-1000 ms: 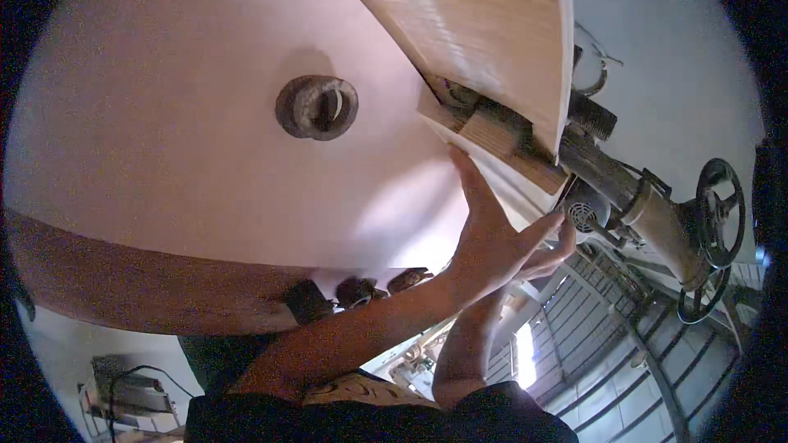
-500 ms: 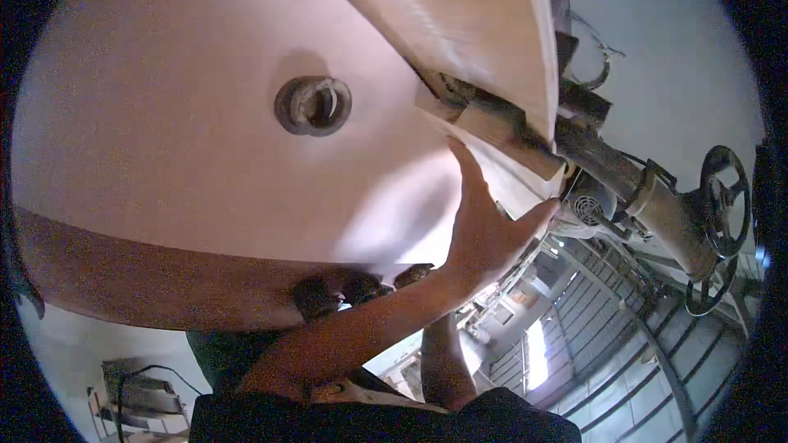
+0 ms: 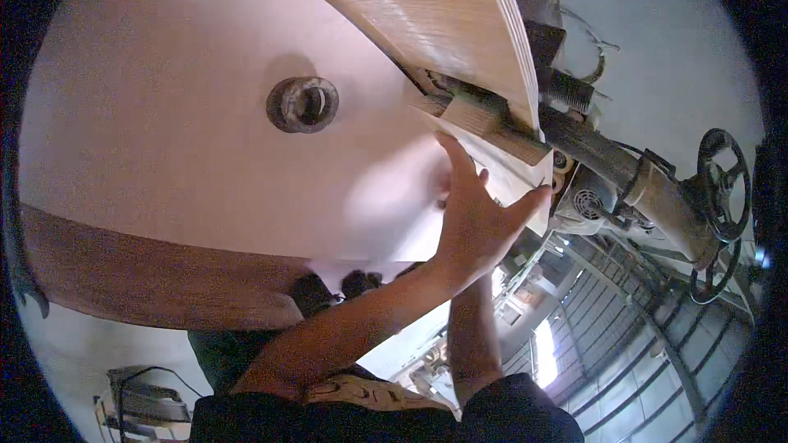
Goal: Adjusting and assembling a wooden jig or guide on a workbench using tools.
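Observation:
My left hand [image 3: 476,226] reaches up and right from the lower left, its thumb and a finger spread wide apart. One fingertip is at the edge of a pale flat strip [image 3: 515,174], and the thumb lies by the strip's other end. Just above the strip sits a brown wooden block [image 3: 484,121], under the lower end of a curved plywood panel [image 3: 419,12]. My right forearm [image 3: 474,336] rises behind the left hand. That right hand is mostly hidden; a few fingertips show past the left hand, and what they touch cannot be made out.
A broad pale surface [image 3: 164,148] fills the left, with a round dark fitting [image 3: 302,104] on it and a brown edge [image 3: 148,279] below. To the right are a thick bar [image 3: 599,148], black handwheels [image 3: 724,184] and a round vented motor cover [image 3: 588,203]. Barred windows [image 3: 624,336] stand behind.
My left hand has shifted slightly left and down. My right forearm has moved right, and fingertips now show beyond the left hand. The whole view has shifted a little.

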The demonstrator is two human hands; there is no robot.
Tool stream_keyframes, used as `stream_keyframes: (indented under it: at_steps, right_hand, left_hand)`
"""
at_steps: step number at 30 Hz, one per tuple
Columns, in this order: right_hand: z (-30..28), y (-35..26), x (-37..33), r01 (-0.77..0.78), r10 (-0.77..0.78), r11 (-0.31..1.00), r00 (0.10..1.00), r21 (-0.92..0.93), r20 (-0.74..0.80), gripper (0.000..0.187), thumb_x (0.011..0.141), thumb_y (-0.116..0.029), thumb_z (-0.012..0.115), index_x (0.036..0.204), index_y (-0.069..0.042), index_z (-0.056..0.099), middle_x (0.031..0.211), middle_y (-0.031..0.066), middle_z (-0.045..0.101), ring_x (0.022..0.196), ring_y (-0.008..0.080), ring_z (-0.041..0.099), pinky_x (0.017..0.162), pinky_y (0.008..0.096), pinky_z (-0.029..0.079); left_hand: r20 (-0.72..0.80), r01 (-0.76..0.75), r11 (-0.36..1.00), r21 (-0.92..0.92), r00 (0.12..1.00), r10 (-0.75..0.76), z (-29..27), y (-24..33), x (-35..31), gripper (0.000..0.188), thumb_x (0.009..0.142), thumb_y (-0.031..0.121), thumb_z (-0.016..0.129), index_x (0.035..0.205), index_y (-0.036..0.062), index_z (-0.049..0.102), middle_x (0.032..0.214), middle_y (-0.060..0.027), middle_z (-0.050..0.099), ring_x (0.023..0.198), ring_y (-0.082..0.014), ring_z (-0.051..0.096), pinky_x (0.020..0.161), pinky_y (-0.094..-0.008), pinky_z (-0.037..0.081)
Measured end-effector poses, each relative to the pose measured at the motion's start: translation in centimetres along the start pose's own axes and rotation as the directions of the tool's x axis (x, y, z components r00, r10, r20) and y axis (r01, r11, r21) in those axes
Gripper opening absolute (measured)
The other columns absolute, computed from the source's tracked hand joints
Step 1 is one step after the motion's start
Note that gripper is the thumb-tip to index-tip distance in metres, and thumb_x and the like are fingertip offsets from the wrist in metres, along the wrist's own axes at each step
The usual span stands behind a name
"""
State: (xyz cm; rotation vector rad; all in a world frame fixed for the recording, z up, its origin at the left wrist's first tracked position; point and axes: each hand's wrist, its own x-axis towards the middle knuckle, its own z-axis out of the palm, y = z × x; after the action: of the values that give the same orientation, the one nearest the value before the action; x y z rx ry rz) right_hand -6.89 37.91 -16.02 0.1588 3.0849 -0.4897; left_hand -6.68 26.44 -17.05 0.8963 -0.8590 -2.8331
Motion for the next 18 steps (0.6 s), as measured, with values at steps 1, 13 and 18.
stream_keyframes:
  at_steps: [1, 13, 18]
  right_hand:
    - [0.0, -0.1, -0.3, -0.027, 0.026, 0.999, 0.999, 0.018, 0.035, 0.042, 0.108, -0.032, 0.043, 0.124, 0.002, 0.061, 0.113, 0.0167, 0.069, 0.102, 0.0278, 0.066, 0.091, 0.0435, 0.053]
    - [-5.6, -4.5, -1.8, 0.443, -0.404, 0.839, 0.896, 0.315, -0.184, 0.023, 0.098, -0.014, 0.058, 0.110, 0.005, 0.063, 0.102, 0.0130, 0.066, 0.090, 0.0184, 0.060, 0.082, 0.0318, 0.048]
    - [-4.7, -12.9, 9.6, 0.538, -0.544, 0.834, 0.839, 0.125, 0.021, 0.044, 0.102, -0.017, 0.062, 0.140, 0.005, 0.053, 0.127, 0.0149, 0.065, 0.110, 0.0178, 0.063, 0.095, 0.0308, 0.051]
  left_hand:
    - [0.003, -0.003, 1.000, 0.003, 1.000, 0.003, 0.0, -0.1, 0.1, 0.137, 0.084, 0.034, 0.085, 0.150, -0.0152, -0.025, 0.154, -0.0397, 0.030, 0.141, -0.0423, 0.043, 0.118, -0.0389, 0.037]
    - [0.101, 0.041, 0.994, -0.100, 0.994, -0.031, 0.1, 0.0, 0.4, 0.138, 0.088, 0.032, 0.083, 0.147, -0.0137, -0.033, 0.157, -0.0413, 0.021, 0.146, -0.0403, 0.037, 0.121, -0.0350, 0.030]
    - [0.102, 0.127, 0.982, -0.141, 0.988, -0.113, -0.6, 0.9, 0.6, 0.137, 0.088, 0.026, 0.084, 0.150, -0.0070, -0.033, 0.161, -0.0382, 0.014, 0.149, -0.0393, 0.033, 0.120, -0.0456, 0.034]
